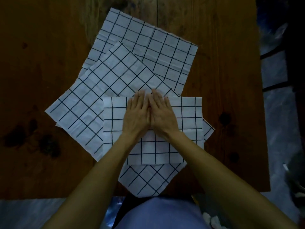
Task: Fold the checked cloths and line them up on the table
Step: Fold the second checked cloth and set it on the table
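Thin, limp white checked fabric: your left hand [137, 113] and right hand [162, 113] press flat, fingers straight, on the folded cloth [184, 116] at frame centre, atop two spread cloths [148, 43]. It should crease readily; take it by the corners.

Folded cloth [186, 113] atop overlapping cloths [148, 52] on table [41, 63]

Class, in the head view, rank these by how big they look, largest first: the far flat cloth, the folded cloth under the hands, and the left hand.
1. Far flat cloth.
2. Folded cloth, partly covered by the hands.
3. Left hand, flat on the folded cloth.
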